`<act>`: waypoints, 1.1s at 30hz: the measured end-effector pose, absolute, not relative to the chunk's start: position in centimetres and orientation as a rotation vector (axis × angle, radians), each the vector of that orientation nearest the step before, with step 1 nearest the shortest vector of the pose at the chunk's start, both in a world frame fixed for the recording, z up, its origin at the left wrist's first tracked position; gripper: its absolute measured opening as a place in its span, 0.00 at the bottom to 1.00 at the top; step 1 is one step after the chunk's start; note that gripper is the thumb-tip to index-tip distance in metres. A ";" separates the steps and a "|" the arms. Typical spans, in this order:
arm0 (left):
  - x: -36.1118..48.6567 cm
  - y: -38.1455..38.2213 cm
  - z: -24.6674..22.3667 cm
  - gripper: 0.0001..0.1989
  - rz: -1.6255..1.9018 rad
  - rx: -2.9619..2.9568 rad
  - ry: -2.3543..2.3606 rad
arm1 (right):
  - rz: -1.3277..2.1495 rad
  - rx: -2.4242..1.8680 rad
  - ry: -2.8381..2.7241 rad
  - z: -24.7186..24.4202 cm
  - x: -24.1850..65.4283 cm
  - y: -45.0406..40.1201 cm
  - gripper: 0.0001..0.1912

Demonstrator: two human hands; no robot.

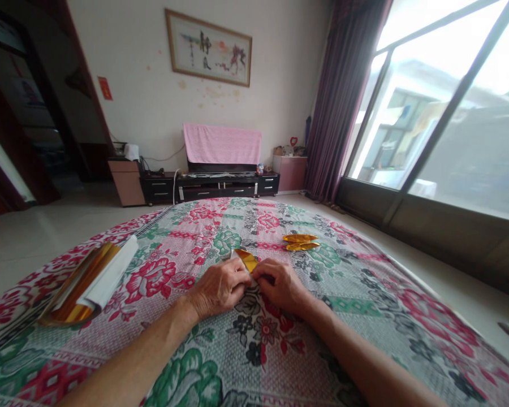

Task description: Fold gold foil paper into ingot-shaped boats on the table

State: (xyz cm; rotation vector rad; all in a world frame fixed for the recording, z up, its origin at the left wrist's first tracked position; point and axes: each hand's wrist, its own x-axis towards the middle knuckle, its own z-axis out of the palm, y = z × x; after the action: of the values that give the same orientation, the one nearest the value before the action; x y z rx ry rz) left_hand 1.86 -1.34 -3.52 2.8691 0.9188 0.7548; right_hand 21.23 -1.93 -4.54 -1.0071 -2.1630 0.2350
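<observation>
While both hands pinch gold paper [246, 259] mid-table | left hand [219, 289], right hand [282, 284] fingers pressed together | risk: slippery foil shifts, crease goes crooked

A flowered cloth [220, 350] in red, green and grey covers the round table. A stack of gold and white sheets [87, 282] lies near its left edge. Two folded gold pieces [301, 242] sit side by side further off, right of centre. Against the far wall stands a low dark cabinet [220, 185] under a pink towel [223, 144], with a framed picture [208, 48] above.
</observation>
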 end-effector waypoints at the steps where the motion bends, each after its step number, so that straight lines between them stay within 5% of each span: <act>1: 1.8 -1.3 -3.5 0.10 0.750 2.868 0.909 | 0.236 -1.001 -2.162 -4.5 21.2 -2.0 0.12; 33: 1.5 -0.4 -3.8 0.08 0.916 2.723 0.965 | 0.213 -0.853 -2.295 -4.1 21.3 -3.2 0.18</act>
State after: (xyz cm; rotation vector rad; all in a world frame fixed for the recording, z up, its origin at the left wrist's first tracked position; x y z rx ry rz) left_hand 1.46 -0.38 -3.83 2.7229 0.9648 0.9157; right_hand 21.25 -3.16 -4.08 -0.8527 -2.2946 0.2128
